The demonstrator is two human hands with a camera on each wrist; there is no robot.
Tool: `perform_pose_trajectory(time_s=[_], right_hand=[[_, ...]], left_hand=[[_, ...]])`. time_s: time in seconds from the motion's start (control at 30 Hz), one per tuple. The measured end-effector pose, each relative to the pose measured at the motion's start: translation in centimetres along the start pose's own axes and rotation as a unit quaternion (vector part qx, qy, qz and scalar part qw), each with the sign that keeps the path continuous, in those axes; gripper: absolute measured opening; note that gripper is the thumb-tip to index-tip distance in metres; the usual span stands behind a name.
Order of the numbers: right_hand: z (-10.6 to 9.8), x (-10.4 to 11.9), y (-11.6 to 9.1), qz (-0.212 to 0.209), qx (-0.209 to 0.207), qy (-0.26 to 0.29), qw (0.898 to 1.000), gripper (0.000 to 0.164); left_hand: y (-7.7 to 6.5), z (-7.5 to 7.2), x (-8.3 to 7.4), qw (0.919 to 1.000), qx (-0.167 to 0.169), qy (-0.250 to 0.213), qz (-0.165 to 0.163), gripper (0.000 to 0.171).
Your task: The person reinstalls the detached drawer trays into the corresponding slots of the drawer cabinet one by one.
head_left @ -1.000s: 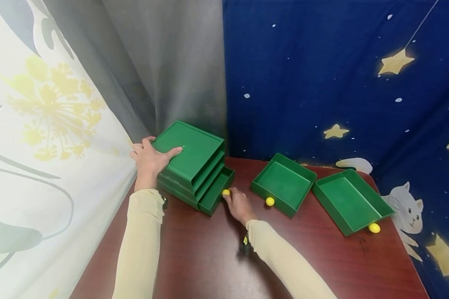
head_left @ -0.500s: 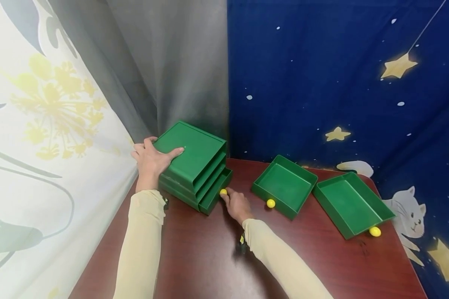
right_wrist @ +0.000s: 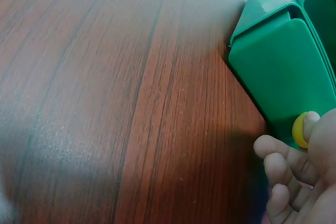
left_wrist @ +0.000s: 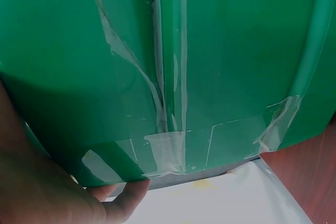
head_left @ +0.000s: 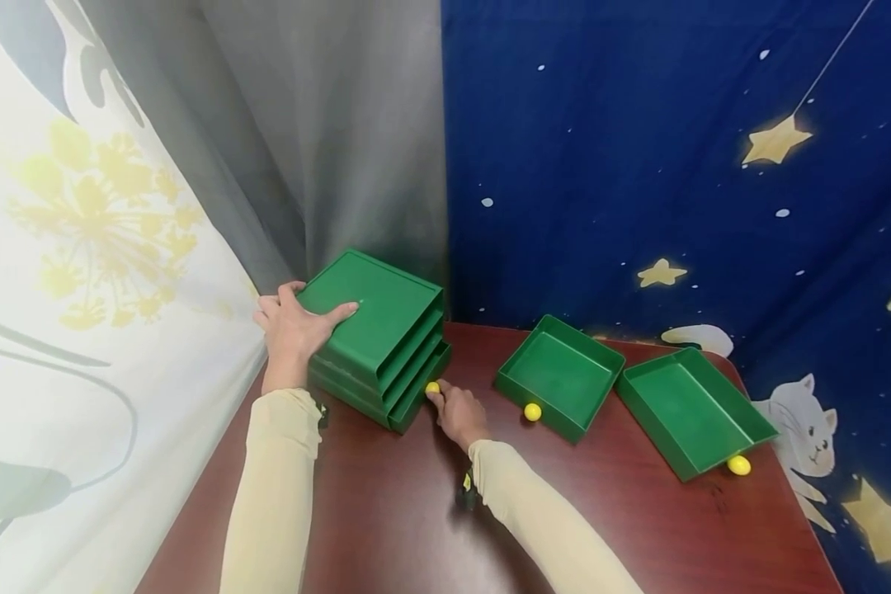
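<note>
A green drawer cabinet (head_left: 374,301) stands at the table's left back, its upper slots without drawers. My left hand (head_left: 293,338) grips its near left side, thumb on the top, fingers over the far edge. Clear tape (left_wrist: 167,150) runs along the cabinet's side in the left wrist view. My right hand (head_left: 460,414) pinches the yellow knob (right_wrist: 299,131) of the bottom drawer (right_wrist: 278,66), thumb on the knob. That drawer sticks out a little from the cabinet; most of its inside is hidden.
Two pulled-out green drawers lie to the right on the brown table (head_left: 386,511): one drawer (head_left: 560,371) nearer, one drawer (head_left: 694,408) farther right. Yellow knobs show on both. A grey curtain (head_left: 364,148) and a blue starry curtain (head_left: 601,165) hang behind.
My right hand has moved left toward the cabinet, and the bottom drawer has slid farther in. My left hand keeps its grip on the cabinet.
</note>
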State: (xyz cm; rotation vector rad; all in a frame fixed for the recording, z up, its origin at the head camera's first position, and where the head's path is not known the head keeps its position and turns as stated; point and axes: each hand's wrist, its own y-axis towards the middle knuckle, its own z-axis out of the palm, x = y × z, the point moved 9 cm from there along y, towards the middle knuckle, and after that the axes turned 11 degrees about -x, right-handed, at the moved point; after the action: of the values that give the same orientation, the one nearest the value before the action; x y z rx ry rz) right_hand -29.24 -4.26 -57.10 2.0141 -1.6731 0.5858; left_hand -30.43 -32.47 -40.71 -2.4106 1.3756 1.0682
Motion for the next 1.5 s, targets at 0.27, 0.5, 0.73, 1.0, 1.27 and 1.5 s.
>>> perform_pose_trajectory(time_s=[0.27,0.5,0.73,1.0,1.27,1.5], right_hand=[[0.4,0.5,0.1,-0.006,-0.001,0.011,1.0,0.034],[0.7,0.8,0.5,-0.002,0.004,-0.003,1.0,0.041],[0.9,1.1,0.8,-0.012,0.004,-0.02,1.0,0.044],[1.4,1.6,1.2,-0.022,0.005,-0.029,0.999,0.035],[1.3,1.9,1.2,-0.015,0.014,-0.02,1.0,0.037],[1.3,1.8,1.3,-0.001,0.029,-0.01,1.0,0.049]], left_hand=[[0.0,0.0,0.1,1.0,-0.002,0.007,0.003,0.116],[0.0,-0.1,0.1,1.0,-0.005,0.006,0.003,0.114],[0.1,0.0,0.3,1.0,-0.009,0.002,0.001,0.115],[0.1,0.1,0.2,0.9999,-0.007,0.006,0.005,0.116],[0.0,0.1,0.2,0.9999,-0.009,0.005,0.008,0.116],[0.1,-0.1,0.2,0.9999,-0.01,0.008,0.005,0.116]])
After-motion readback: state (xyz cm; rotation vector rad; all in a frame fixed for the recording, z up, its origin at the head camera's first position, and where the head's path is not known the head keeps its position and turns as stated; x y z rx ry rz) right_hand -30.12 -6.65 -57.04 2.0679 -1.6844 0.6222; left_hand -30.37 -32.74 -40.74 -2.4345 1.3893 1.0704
